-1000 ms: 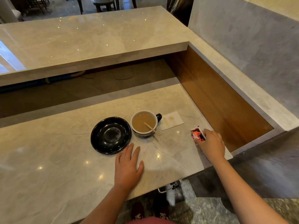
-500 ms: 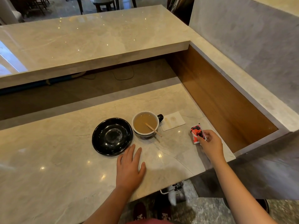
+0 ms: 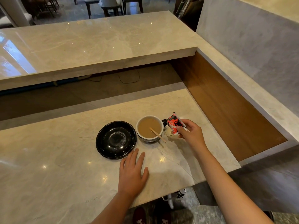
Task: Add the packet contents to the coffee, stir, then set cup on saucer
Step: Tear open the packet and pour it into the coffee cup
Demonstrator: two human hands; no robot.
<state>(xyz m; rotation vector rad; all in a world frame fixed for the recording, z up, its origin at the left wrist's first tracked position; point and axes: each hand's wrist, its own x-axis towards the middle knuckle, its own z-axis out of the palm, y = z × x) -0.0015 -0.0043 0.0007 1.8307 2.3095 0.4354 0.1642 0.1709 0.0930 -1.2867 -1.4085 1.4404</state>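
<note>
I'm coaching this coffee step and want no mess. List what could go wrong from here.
1. The red printed packet, pinched in the right hand, sits beside the white cup of milky coffee, not over it; poured there, the contents may land on the marble counter.
2. The wooden stir stick leans over the rim; a brush could flick it out.

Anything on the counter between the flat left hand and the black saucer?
No. In the head view, only bare marble counter separates the left hand from the glossy black saucer; fingertips stop just short of its rim.
</note>
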